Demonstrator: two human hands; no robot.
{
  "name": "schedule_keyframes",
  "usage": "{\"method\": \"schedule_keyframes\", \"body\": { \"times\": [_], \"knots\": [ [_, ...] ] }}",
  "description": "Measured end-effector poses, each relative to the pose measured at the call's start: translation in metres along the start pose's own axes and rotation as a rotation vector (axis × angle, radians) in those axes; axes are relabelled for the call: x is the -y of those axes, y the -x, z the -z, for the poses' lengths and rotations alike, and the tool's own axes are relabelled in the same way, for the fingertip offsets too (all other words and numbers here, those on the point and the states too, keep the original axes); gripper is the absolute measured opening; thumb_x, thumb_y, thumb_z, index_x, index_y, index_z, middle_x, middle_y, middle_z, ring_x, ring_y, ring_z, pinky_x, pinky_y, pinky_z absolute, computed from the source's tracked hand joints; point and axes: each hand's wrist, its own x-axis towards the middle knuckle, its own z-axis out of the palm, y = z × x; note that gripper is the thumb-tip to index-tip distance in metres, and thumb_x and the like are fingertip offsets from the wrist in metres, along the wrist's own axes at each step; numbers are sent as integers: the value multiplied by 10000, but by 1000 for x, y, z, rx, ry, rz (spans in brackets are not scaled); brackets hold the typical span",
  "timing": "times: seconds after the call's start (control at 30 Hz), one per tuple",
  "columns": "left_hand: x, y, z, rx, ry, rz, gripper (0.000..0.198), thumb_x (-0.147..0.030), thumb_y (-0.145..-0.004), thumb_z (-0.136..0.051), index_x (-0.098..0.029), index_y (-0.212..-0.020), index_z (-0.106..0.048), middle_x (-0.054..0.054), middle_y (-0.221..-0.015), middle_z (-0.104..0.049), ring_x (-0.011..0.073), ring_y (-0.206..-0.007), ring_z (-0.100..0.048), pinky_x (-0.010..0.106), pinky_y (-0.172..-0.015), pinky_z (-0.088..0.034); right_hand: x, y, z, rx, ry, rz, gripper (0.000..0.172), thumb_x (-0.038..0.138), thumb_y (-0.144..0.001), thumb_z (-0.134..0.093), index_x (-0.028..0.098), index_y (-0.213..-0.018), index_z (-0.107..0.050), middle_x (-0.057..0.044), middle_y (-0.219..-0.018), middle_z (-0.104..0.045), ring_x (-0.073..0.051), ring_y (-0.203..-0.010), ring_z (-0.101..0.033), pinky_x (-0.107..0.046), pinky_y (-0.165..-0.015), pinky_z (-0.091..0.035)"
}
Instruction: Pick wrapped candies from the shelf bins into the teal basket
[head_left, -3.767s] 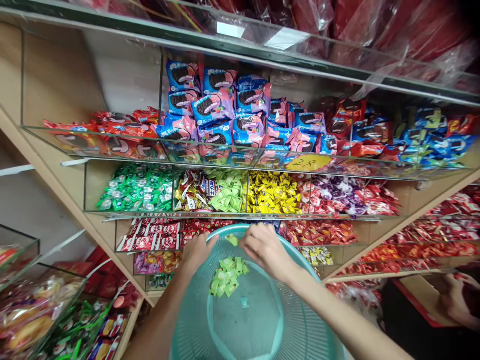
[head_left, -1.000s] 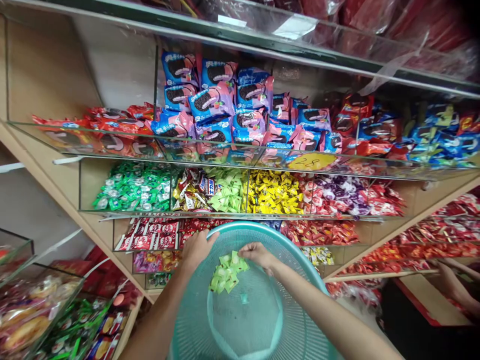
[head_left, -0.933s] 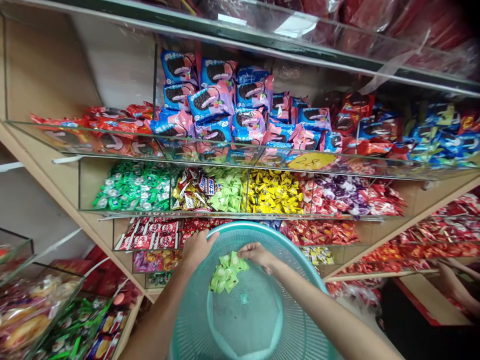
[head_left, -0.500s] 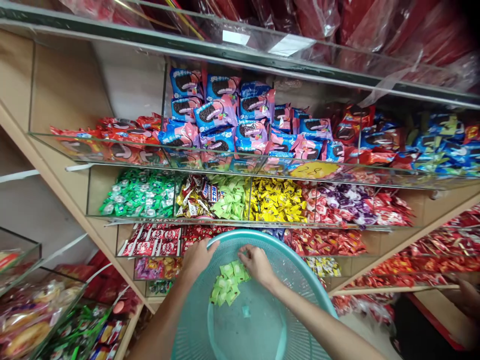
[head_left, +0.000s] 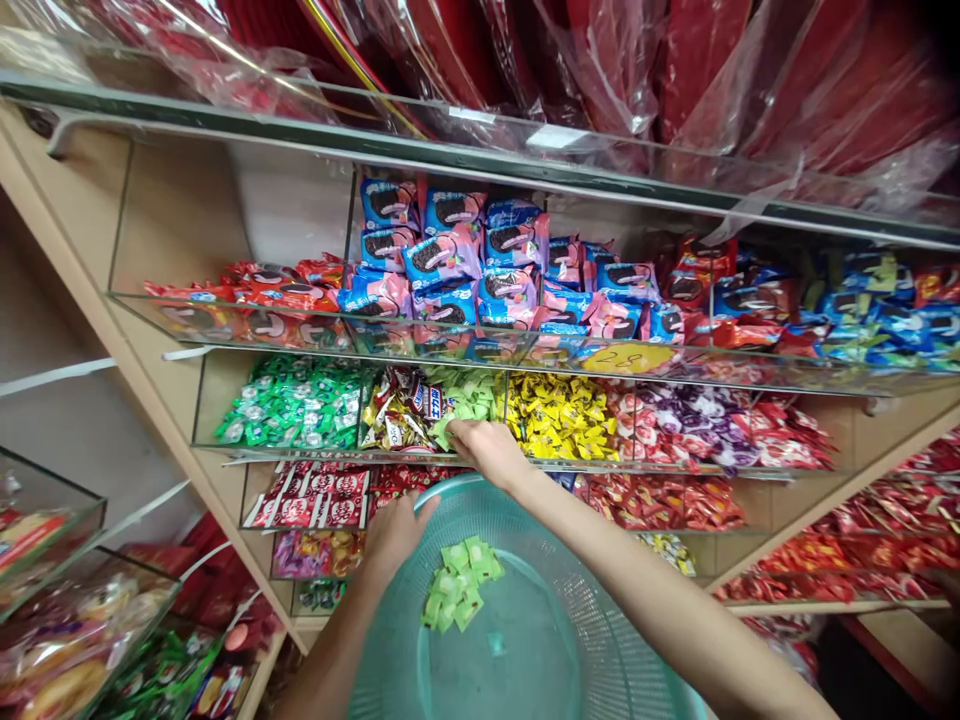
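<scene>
Shelving: one pale wooden unit with clear glass fronts (head_left: 161,405), five stepped rows below its top shelf; more racks of wrapped goods flank it on both sides.
Basket: one round teal mesh plastic basket (head_left: 525,665), under the shelf edge; its smooth round floor is largely bare.
Biscuits: one stack of blue-and-pink foil packs (head_left: 442,257), overlapping too much to count.
Sweets: one heap of shiny green wrapped sweets (head_left: 292,405) and one of bright yellow wrapped sweets (head_left: 559,418).
Hands: two; the left hand (head_left: 401,527) clamps the basket's rim, while the right hand (head_left: 484,448) has its fingers at the shelf's light-green flat packets (head_left: 472,393); cannot tell if they pinch one.
Tag: one yellow oval paper tag (head_left: 628,358), handwritten.
Basket's contents: one pile of light-green square packets (head_left: 457,585), over a dozen, partly hidden.
</scene>
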Motion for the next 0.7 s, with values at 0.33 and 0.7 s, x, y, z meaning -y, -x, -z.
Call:
{"method": "schedule_keyframes", "body": {
  "times": [0.33,0.7],
  "knots": [
    [-2,1,8,26,-4,20,595,-602,-854,-241,-191,-1093,-599,127,-1030,-675,258,-953,-616,299,-731,-423,9,-10,0,42,192,54,252,242,-951,-279,208,-1021,-518,-67,-950,-642,-177,-772,-614,-246,-610,-371],
    [-2,0,9,23,-5,7,590,-592,-858,-253,-185,-1109,-599,134,-1032,-674,256,-973,-613,294,-748,-422,2,-8,5,-89,-12,-60,204,243,-939,-342,193,-971,-537,-62,-893,-648,-136,-726,-597,-215,-605,-337]
  ]
}}
